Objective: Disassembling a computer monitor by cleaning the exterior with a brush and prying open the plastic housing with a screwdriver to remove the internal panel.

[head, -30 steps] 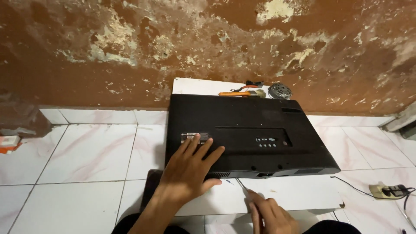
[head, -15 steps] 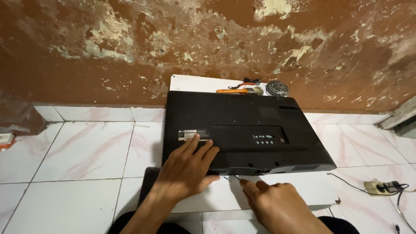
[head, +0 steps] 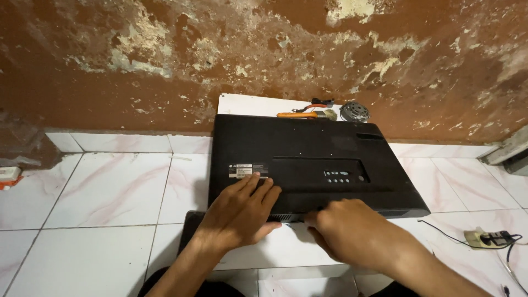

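Monitor, black and face down, lies on a white board over the tiled floor, its far edge near the peeling brown wall. Your left hand rests flat on its back panel, fingers spread and gripping nothing, fingertips touching the label. Your right hand curls at the monitor's near edge; you cannot tell from here whether it clamps anything. Beyond the monitor sit an orange-handled tool and a round grey part. A plug lies on the floor at right.
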